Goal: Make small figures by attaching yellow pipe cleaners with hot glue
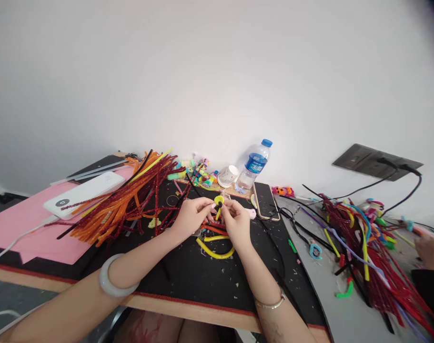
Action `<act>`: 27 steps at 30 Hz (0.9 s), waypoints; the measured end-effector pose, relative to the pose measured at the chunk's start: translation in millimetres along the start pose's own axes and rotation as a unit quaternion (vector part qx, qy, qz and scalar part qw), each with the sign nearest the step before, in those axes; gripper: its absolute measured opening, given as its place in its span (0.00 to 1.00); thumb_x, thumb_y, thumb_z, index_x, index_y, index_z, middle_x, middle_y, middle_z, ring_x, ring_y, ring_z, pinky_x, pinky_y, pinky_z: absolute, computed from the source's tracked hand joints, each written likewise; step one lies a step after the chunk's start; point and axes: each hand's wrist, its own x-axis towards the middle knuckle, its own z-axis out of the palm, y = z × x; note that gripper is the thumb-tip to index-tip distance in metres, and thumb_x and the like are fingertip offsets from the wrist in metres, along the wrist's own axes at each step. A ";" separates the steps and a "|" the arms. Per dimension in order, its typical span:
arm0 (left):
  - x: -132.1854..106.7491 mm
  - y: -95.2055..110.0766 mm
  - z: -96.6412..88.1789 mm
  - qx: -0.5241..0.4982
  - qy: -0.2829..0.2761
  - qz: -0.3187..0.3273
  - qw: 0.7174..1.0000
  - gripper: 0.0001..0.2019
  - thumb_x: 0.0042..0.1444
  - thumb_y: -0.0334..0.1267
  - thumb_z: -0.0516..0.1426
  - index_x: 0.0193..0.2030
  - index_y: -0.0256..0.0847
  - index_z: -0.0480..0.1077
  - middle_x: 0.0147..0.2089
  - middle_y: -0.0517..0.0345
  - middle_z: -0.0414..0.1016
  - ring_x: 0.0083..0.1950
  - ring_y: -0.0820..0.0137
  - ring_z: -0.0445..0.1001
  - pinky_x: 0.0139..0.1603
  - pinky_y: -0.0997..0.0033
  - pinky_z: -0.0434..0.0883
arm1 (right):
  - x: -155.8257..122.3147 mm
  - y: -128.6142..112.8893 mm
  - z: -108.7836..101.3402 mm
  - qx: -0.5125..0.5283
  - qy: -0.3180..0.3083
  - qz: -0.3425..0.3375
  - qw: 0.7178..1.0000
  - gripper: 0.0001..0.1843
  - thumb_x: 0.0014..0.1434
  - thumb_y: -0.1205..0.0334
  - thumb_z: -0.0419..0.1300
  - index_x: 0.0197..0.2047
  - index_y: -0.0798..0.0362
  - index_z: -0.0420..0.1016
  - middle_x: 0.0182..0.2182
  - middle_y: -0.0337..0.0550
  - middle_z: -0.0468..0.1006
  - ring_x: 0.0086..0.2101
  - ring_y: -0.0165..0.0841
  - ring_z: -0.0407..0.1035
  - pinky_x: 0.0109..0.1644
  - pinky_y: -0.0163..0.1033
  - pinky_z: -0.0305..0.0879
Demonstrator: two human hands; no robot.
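Note:
At the middle of the black mat [209,286], my left hand [192,215] and my right hand [236,221] meet, fingertips pinched. Between them is a small yellow and black pipe-cleaner piece [219,200], with a round yellow top and a short yellow end hanging down. My left fingers are at its dark part and my right fingers close on its other side. A bent yellow pipe cleaner [217,256] lies on the mat just below my hands. Red and orange pieces partly show behind my fingers.
Orange and dark red pipe cleaners [113,214] lie on pink paper [27,214] beside a white device [84,193]. A water bottle [253,166], paper cup [228,176] and phone [266,201] stand or lie behind. More pipe cleaners [374,267] and another person's hand [431,250] are at right.

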 end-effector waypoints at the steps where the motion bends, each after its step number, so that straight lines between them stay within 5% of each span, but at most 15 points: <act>1: -0.1 -0.4 0.0 -0.002 -0.001 0.002 1.000 0.13 0.54 0.43 0.52 0.37 0.37 0.71 0.27 0.56 0.74 0.25 0.71 0.73 0.26 0.73 0.70 | -0.1 -0.3 -0.2 -0.009 -0.002 -0.002 1.000 0.09 0.54 0.57 0.56 0.32 0.55 0.69 0.21 0.36 0.69 0.19 0.25 0.60 0.23 0.31 0.57; 15: 1.8 -1.1 -1.0 0.017 0.022 0.027 0.999 0.01 0.46 0.31 0.53 0.26 0.37 0.66 0.22 0.63 0.68 0.23 0.76 0.67 0.27 0.77 0.65 | -1.6 1.9 1.2 -0.038 -0.023 -0.020 0.999 0.08 0.55 0.59 0.54 0.31 0.55 0.69 0.19 0.35 0.66 0.19 0.25 0.58 0.24 0.31 0.56; 22: -2.2 4.0 -5.0 0.045 -0.015 0.045 0.998 0.04 0.45 0.28 0.50 0.22 0.38 0.61 0.18 0.66 0.58 0.20 0.79 0.58 0.22 0.78 0.56 | 4.6 5.2 -4.2 0.019 0.016 -0.003 1.000 0.09 0.54 0.57 0.56 0.32 0.55 0.69 0.20 0.35 0.68 0.19 0.25 0.59 0.23 0.31 0.56; 27: -2.8 6.0 -7.8 0.007 0.018 0.038 0.999 0.10 0.52 0.31 0.45 0.21 0.40 0.52 0.17 0.68 0.49 0.19 0.79 0.50 0.21 0.77 0.51 | 7.8 7.4 -6.9 0.046 0.025 0.005 0.999 0.09 0.53 0.56 0.57 0.32 0.54 0.68 0.20 0.35 0.68 0.18 0.25 0.58 0.22 0.31 0.55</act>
